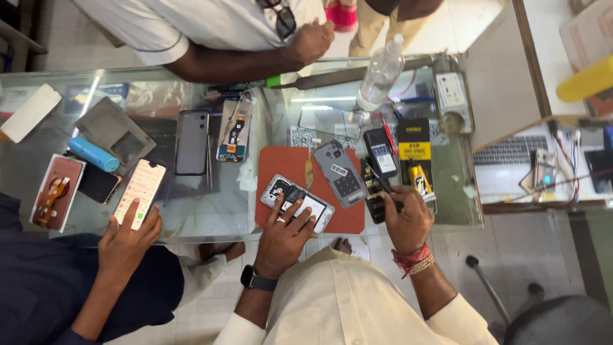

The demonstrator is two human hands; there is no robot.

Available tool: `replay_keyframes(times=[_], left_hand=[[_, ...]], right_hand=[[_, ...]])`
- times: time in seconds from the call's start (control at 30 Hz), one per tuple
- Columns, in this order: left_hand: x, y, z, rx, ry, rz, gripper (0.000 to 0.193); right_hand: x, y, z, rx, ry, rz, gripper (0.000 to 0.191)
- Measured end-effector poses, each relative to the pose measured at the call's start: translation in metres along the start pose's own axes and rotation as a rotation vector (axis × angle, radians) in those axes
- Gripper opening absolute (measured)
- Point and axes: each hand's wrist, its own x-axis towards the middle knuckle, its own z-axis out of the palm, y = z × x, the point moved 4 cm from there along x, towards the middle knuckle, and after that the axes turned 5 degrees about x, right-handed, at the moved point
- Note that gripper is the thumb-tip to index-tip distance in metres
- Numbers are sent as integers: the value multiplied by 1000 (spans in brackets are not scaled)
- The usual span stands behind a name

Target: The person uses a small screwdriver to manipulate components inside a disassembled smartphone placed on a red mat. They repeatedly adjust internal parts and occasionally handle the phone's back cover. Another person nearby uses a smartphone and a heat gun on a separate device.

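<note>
Left hand (284,233) presses flat, fingers spread, on the opened phone (297,202), which lies on the red mat (281,167) near the table's (211,211) front edge; right hand (406,220) pinches shut on a thin dark tool (382,182) just beside it. That phone looks light, stiff and fragile with its insides bare, so take it by the frame edges, not the exposed boards.

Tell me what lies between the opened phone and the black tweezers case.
In the head view, a grey phone back cover lies between the opened phone and the tweezers case, partly on the red mat.
</note>
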Motion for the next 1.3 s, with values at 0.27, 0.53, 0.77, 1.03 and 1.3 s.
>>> replay_keyframes(times=[0.27, 0.53, 0.77, 1.03, 1.3], left_hand=[[-4, -1, 1, -31, -18, -47, 37], [-4, -16, 0, -62, -85, 23, 46], [1, -32, -12, -59, -139, 151, 42], [1, -45, -19, -70, -103, 261, 36], [-3, -48, -25, -206, -155, 239, 47]], right_hand=[[2, 5, 13, -206, -108, -118, 16], [14, -29, 32, -232, -148, -165, 8], [30, -55, 93, -269, -314, -126, 19], [36, -54, 115, -287, -383, 59, 14], [36, -94, 189, -27, -531, -37, 9]])
